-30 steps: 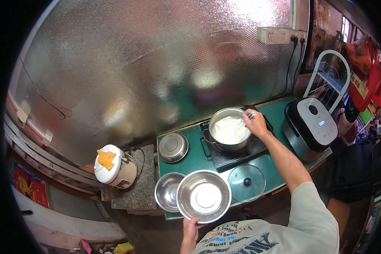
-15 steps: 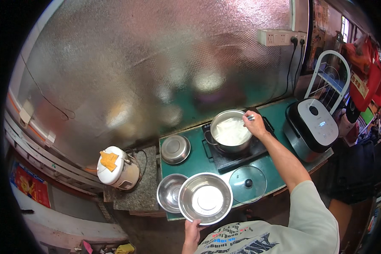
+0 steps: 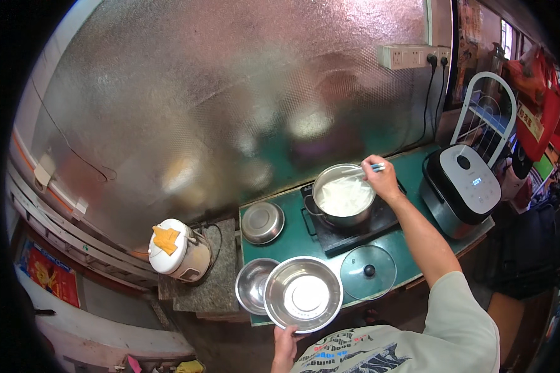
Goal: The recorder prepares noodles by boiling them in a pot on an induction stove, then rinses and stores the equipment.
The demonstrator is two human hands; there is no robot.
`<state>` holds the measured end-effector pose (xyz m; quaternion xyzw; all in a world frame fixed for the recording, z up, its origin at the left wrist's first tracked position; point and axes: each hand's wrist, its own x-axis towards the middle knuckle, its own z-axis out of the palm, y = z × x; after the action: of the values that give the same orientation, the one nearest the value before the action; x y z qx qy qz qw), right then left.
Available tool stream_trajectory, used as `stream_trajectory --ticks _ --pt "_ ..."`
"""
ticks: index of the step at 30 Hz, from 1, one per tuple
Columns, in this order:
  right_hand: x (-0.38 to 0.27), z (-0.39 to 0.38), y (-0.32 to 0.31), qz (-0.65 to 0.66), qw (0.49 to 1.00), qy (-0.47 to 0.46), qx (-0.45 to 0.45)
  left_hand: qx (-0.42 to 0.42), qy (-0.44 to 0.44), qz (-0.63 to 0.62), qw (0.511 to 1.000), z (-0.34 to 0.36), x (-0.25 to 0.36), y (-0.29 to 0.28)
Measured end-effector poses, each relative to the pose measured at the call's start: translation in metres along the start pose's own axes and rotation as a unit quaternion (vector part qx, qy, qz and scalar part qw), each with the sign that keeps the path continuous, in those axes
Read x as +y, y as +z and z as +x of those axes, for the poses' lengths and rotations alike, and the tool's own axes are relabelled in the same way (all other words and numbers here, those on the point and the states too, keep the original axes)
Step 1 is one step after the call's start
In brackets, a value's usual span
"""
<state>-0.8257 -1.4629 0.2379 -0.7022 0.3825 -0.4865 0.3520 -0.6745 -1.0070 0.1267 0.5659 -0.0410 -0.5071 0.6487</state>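
Observation:
My right hand point(image 3: 381, 179) grips a pair of chopsticks point(image 3: 354, 171) above the pot, their blue-tipped upper ends sticking out past my fingers. Below them, a steel pot point(image 3: 345, 220) sits on a black cooktop, full of pale white strips point(image 3: 345, 196) whose kind I cannot make out. My left hand point(image 3: 285, 343) has the near rim of a wide steel basin point(image 3: 279, 311) between its thumb and fingers. The basin looks bare inside and overlaps a smaller steel bowl point(image 3: 247, 286) on its left.
A glass lid point(image 3: 379, 276) lies right of the basin. The black cooktop point(image 3: 336, 244) stands on the green table point(image 3: 295, 230), with an upturned steel bowl point(image 3: 262, 222) to its left and a rice cooker point(image 3: 460, 186) to its right. A white-lidded cooker point(image 3: 183, 258) stands far left.
My right hand has shifted slightly right and up, turning the chopsticks flatter over the pot. The white strips now lie more spread apart. My left hand still holds the basin.

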Motion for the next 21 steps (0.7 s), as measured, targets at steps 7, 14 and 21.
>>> stream_trajectory --ticks 7,14,21 --pt "0.012 -0.018 -0.035 0.157 0.98 0.118 -0.009 -0.009 -0.006 0.026 1.0 0.004 0.0 0.005" --pt "0.026 -0.039 -0.079 0.294 0.935 0.198 -0.024 -0.036 -0.017 0.065 0.997 0.003 0.005 0.019" --pt "0.043 -0.056 -0.111 0.227 0.955 0.124 0.148 -0.02 -0.028 0.082 0.996 0.002 0.003 0.029"
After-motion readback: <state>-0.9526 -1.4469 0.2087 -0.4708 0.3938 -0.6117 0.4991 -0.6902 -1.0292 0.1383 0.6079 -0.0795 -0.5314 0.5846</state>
